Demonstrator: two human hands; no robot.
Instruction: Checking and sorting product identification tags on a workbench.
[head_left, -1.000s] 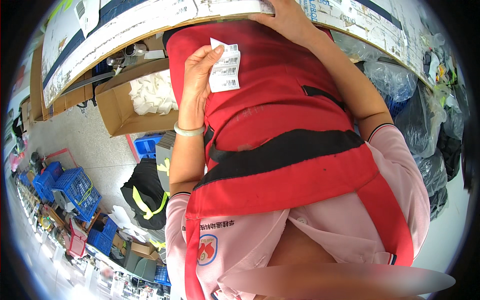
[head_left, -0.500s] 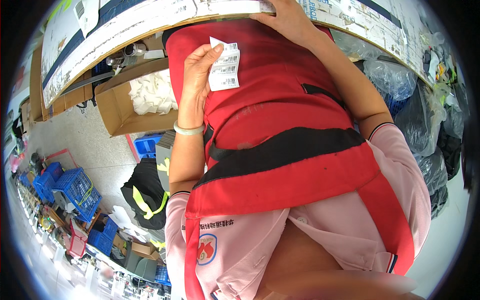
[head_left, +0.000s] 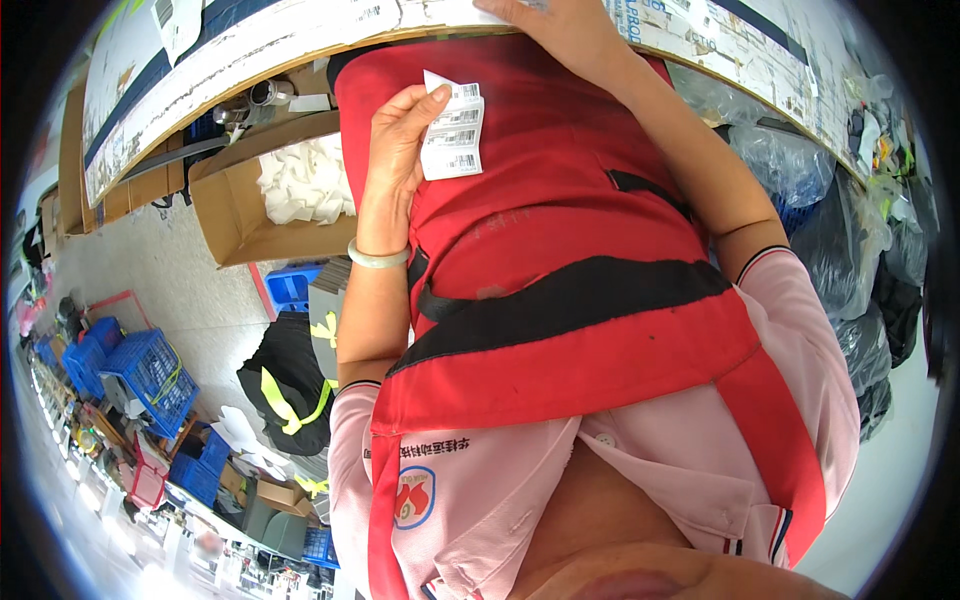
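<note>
White paper labels (head_left: 454, 135), a creased strip printed with barcodes, hung from the left hand (head_left: 398, 130) in front of the red apron (head_left: 560, 150), on the near side of the worn tabletop (head_left: 240, 60). Compared with half a second earlier, the right hand (head_left: 578, 38) had slid left and farther in over the tabletop, while the strip had hardly shifted; the active part of the work thus seemed to be the right hand's, with the labels merely kept in hold. The left fingers were closed, the thumb pinching the strip's upper left corner against them, the rest hanging free. The right thumb was stretched out leftward over the tabletop's near edge; the other fingers ran past the far limit of the view, so their opening, and anything they held, could not be told.
</note>
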